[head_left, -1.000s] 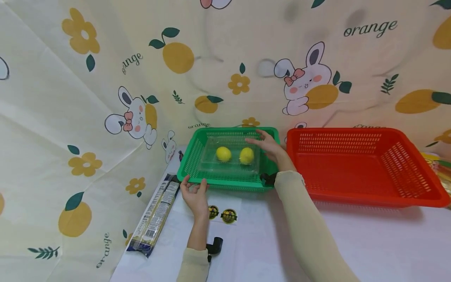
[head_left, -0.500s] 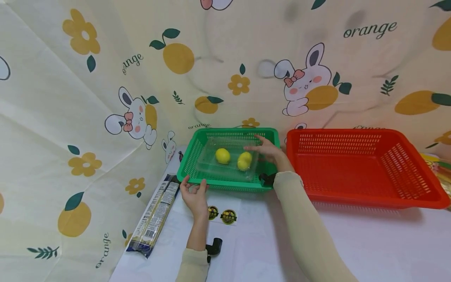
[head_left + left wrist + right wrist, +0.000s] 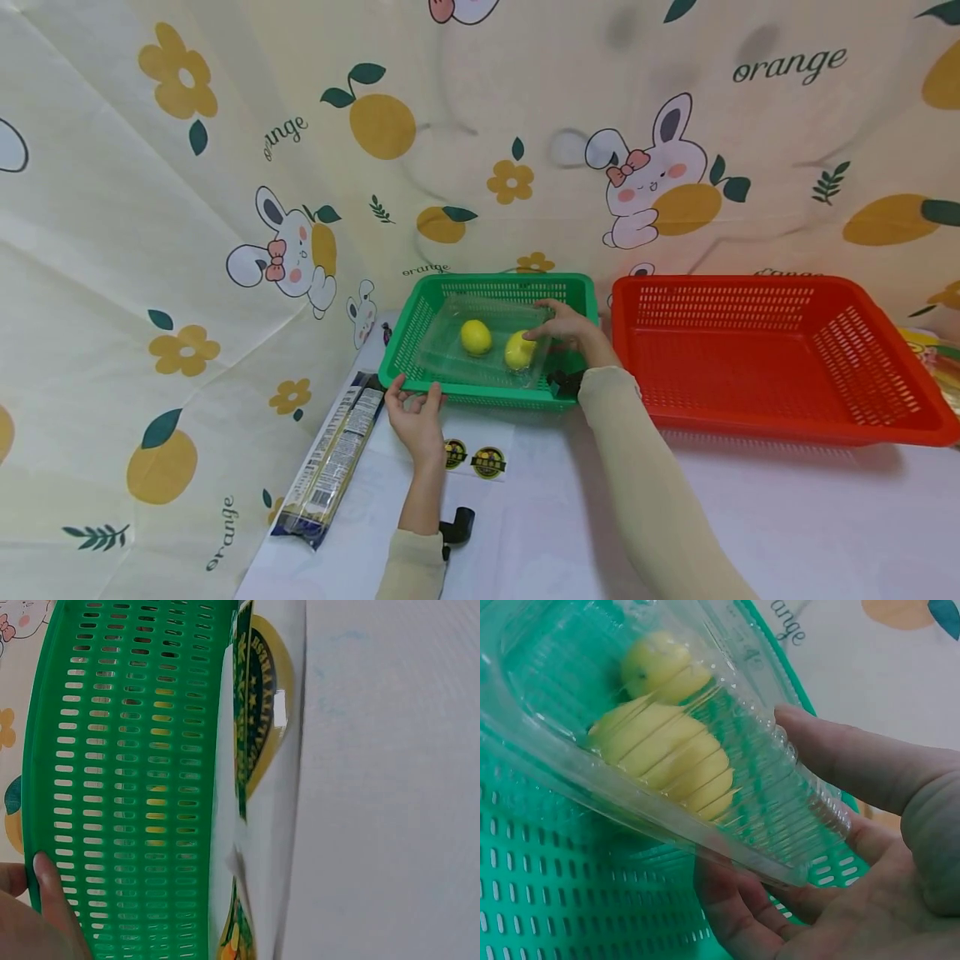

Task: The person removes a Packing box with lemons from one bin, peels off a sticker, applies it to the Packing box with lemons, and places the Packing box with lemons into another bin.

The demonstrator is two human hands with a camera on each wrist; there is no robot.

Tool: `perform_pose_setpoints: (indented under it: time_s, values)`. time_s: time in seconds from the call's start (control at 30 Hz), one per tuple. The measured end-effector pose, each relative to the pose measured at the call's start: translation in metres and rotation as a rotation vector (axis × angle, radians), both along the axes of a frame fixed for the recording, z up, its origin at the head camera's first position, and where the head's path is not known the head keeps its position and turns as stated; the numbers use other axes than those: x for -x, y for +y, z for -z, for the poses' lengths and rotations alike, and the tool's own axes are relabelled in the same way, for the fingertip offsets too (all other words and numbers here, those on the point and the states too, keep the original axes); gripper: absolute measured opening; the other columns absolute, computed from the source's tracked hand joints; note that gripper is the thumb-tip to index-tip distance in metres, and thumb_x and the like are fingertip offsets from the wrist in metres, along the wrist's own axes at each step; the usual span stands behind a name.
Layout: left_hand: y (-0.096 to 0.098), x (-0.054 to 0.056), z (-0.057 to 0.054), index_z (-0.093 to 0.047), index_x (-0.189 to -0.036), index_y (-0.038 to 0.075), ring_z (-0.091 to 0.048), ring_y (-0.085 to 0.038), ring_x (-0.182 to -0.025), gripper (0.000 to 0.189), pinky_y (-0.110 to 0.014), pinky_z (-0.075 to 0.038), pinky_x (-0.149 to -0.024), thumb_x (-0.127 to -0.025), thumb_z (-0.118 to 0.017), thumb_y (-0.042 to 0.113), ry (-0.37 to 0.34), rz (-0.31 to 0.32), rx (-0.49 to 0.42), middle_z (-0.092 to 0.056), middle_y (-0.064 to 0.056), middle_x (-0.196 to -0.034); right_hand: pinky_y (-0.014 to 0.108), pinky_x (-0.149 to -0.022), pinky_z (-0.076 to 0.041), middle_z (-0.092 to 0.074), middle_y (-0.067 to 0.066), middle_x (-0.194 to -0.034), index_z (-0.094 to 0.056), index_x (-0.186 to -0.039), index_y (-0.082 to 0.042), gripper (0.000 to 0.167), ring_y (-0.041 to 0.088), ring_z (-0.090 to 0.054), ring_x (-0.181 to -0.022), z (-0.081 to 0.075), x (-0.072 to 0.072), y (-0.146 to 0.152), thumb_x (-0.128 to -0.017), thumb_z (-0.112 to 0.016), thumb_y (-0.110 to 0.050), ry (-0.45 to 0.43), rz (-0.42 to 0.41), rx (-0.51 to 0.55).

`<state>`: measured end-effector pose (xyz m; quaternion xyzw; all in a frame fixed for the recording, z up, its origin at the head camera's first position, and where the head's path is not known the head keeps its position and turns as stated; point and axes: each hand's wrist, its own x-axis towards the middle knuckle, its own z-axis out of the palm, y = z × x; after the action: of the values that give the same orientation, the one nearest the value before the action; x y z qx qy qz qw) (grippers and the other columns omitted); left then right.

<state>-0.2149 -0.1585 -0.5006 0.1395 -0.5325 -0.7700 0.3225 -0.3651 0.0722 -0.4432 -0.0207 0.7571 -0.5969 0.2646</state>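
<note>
A clear plastic box with two yellow lemons inside sits within the green slotted basket. My right hand holds the box at its right end. In the right wrist view, the thumb is at one side of the ribbed box wall, with fingers curled under the other. The box stands slightly askew there, tilted in the basket. At the basket's near left corner, my left hand grips the rim. The left wrist view has its thumb against the outer slotted wall.
A large red basket stands to the right of the green one. Left of it lies a long printed packet. Round black-and-gold stickers are on the white table in front. A patterned cloth hangs behind.
My right hand has come lower and closed on the box's right end. The box, lemons inside, has turned, its right end shifting nearer to me. My left hand has stayed on the rim.
</note>
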Motion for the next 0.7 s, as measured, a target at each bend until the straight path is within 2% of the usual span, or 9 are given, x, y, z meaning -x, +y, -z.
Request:
perform_pose_setpoints:
  time_s: [0.23,0.43,0.7]
  values:
    - [-0.0002,-0.0003,-0.0003,-0.037,-0.139,-0.006,-0.054,-0.016,-0.074,0.060,-0.028,-0.061,-0.070,-0.088,-0.068,-0.010,-0.001,0.001,0.008,-0.036,-0.016,-0.109,0.058,-0.104,-0.045,-0.016,0.019,-0.160,-0.027,-0.156,-0.012,0.077,0.042,-0.029,-0.139,0.0013,-0.0001,-0.0010,-0.092,-0.070,-0.007,-0.010,0.001,0.012]
    - [-0.0001,-0.0001,-0.0009,-0.037,-0.140,-0.005,-0.055,-0.014,-0.074,0.060,-0.028,-0.061,-0.071,-0.088,-0.068,-0.010,-0.005,0.001,0.006,-0.036,-0.013,-0.108,0.055,-0.095,-0.053,-0.018,0.022,-0.158,-0.027,-0.155,-0.013,0.077,0.043,-0.032,-0.138,0.0016,-0.0003,-0.0015,-0.092,-0.069,-0.002,-0.054,0.025,0.055]
    - [-0.0003,-0.0004,0.0004,-0.041,-0.137,-0.002,-0.055,-0.014,-0.073,0.057,-0.028,-0.061,-0.071,-0.088,-0.068,-0.009,0.005,0.003,0.003,-0.037,-0.014,-0.109,0.052,-0.089,-0.056,-0.019,0.024,-0.157,-0.026,-0.156,-0.012,0.078,0.043,-0.041,-0.131,0.0001,-0.0021,-0.0020,-0.092,-0.069,0.000,-0.057,0.037,0.103]
